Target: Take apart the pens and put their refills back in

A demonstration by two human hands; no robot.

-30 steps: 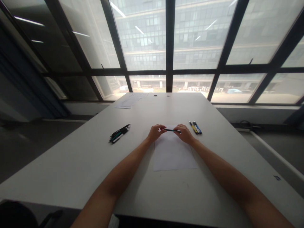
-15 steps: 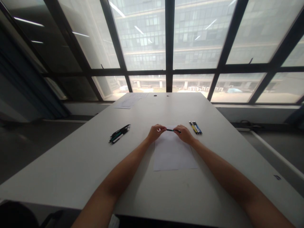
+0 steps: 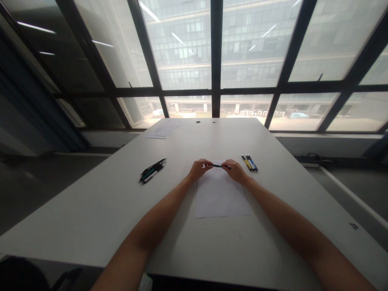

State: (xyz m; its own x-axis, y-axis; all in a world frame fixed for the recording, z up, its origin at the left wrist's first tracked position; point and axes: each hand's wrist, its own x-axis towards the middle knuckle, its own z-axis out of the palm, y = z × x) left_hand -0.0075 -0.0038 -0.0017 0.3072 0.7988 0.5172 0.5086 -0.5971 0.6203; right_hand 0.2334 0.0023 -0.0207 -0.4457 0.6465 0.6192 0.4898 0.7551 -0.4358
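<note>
Between my two hands a dark pen (image 3: 217, 165) with a green part lies level, held over the far end of a white sheet of paper (image 3: 222, 198). My left hand (image 3: 200, 167) pinches its left end with closed fingers. The right end is gripped by my right hand (image 3: 235, 169), also closed, and a dark tip shows past the fingers. My fingers hide both ends in part. To the left lies a pile of several dark pens (image 3: 152, 171), some with green or white parts. Right of my right hand, several pens (image 3: 249, 163) in yellow, white and blue lie side by side.
The white table (image 3: 106, 210) reaches forward to the windows. Printed papers (image 3: 162, 130) lie at its far left. A small dark mark (image 3: 353, 226) is near the right edge. A blue curtain (image 3: 39, 93) hangs at the left.
</note>
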